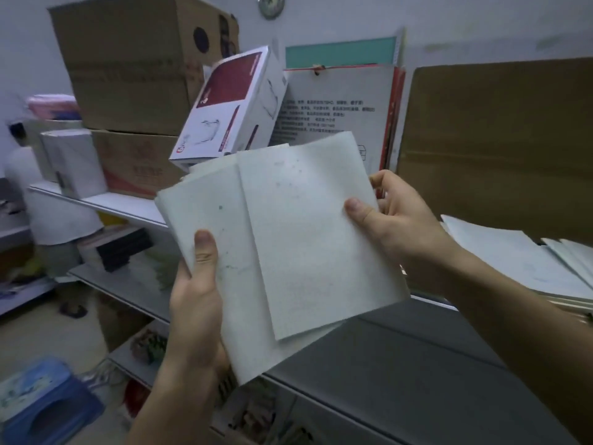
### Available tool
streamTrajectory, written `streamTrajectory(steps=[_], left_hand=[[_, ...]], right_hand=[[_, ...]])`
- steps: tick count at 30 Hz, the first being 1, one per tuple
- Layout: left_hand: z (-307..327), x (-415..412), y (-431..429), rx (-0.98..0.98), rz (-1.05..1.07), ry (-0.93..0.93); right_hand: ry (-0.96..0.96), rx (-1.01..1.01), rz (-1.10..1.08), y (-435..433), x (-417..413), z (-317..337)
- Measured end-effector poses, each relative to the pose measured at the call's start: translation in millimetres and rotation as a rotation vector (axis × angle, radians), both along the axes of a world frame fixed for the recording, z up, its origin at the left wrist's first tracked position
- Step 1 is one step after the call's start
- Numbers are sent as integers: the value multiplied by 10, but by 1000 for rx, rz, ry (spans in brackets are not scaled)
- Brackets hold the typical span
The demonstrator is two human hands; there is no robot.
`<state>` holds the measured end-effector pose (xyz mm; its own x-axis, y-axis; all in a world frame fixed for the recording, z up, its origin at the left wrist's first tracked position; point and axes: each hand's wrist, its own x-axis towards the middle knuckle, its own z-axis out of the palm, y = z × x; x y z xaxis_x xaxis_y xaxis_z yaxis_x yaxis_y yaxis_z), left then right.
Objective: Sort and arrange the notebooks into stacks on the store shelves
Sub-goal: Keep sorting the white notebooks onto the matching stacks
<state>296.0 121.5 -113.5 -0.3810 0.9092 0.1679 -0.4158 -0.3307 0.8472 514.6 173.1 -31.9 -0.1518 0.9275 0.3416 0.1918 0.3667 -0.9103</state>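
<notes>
Two hands hold a fanned bundle of pale notebooks (282, 239) above the grey shelf (401, 364) — left hand (195, 303) pinching the lower edge, right hand (394, 220) clamping the upper one. Loosely overlapped, the top notebook could slide off — toward the shelved stack (526, 261).

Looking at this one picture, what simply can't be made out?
All in the head view:
- Fingers of the left hand and right hand: mostly hidden behind the notebooks they hold.
- Count of held notebooks: the top cover hides the rest.
- Far end of the stack at right: cut off by the frame edge.
- Print on the white card: too small, blurred.
- Kind of lower-shelf goods: dark and blurred.
</notes>
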Motion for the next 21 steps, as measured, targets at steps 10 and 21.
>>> streamTrajectory(steps=[10,21], left_hand=[[-144,-687,77,-75,187,-46],[-126,-919,84,-74,150,-75]], right_hand=[[97,-345,-305,1246,-92,116],[-605,-255,-539,1676,-416,-146]])
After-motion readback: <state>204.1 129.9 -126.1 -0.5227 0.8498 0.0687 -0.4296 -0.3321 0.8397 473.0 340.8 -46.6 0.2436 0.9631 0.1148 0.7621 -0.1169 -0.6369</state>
